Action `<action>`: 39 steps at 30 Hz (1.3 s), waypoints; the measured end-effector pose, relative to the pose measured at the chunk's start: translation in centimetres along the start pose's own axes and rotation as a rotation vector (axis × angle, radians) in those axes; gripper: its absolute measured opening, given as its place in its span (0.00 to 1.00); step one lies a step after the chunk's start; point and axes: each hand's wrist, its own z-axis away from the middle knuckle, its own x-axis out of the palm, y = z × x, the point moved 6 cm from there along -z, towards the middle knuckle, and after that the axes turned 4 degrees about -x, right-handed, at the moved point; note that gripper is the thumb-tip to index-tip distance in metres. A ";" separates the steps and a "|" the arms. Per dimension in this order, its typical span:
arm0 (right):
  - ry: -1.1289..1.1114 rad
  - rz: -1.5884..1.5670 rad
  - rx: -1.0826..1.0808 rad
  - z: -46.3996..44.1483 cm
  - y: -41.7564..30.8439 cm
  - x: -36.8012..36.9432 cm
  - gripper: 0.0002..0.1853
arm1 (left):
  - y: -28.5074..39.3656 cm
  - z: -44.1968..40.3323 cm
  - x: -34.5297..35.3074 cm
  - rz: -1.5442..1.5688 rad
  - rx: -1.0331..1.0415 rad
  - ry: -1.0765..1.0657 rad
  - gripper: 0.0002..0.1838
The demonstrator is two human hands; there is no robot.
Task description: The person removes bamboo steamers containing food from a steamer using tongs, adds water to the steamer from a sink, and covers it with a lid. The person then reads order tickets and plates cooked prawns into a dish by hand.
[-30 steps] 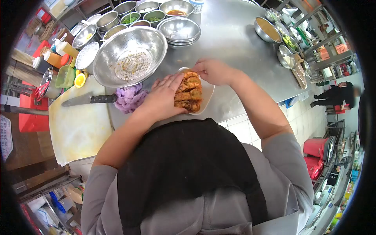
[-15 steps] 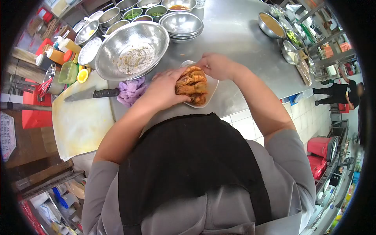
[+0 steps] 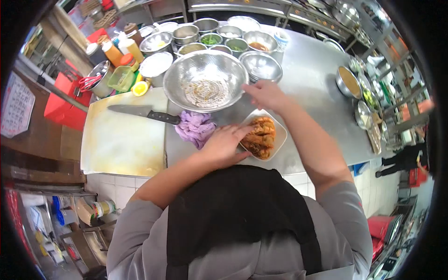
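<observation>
My left hand (image 3: 226,145) rests against the left side of several orange-brown fried pieces of food (image 3: 262,139), its fingers over them and its thumb along the near side. They lie grouped on a white squarish plate (image 3: 281,138). Beyond the plate, my right hand (image 3: 267,94) is closed, with its fingertips at the right rim of a large metal colander (image 3: 171,88). Brown crumbs lie on the colander's perforated bottom. Beside my left hand sits a crumpled purple cloth (image 3: 195,128). The black handle of a knife (image 3: 133,111) touches the cloth, and its blade lies over the cutting board (image 3: 123,144).
Stacked metal bowls (image 3: 262,67) stand right of the colander, with several filled containers behind. Sauce bottles (image 3: 114,52), a green tub (image 3: 122,78) and a cut lemon (image 3: 140,88) are at the left. A bowl of brown sauce (image 3: 349,83) stands at the right. Another person (image 3: 403,157) is farther off.
My right hand has moved from the plate's far edge up to the colander's rim. My left hand stays at the food, its grip looser. The view has shifted, showing more of the counter's back.
</observation>
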 end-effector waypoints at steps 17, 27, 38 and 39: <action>0.314 1.014 -1.191 6.6 -12.0 4.1 0.04 | -10.2 11.0 0.6 -0.441 -0.462 0.187 0.35; 0.531 0.971 -1.230 8.9 -14.5 1.5 0.09 | -11.6 11.2 -1.1 -0.391 -0.405 0.459 0.23; 0.362 -0.243 -0.467 2.7 -8.0 -0.7 0.05 | -13.2 10.1 -2.5 -0.389 -0.318 0.449 0.05; 0.340 -0.313 -0.381 2.8 -7.8 -0.3 0.08 | -13.2 10.2 -2.6 -0.375 -0.319 0.427 0.05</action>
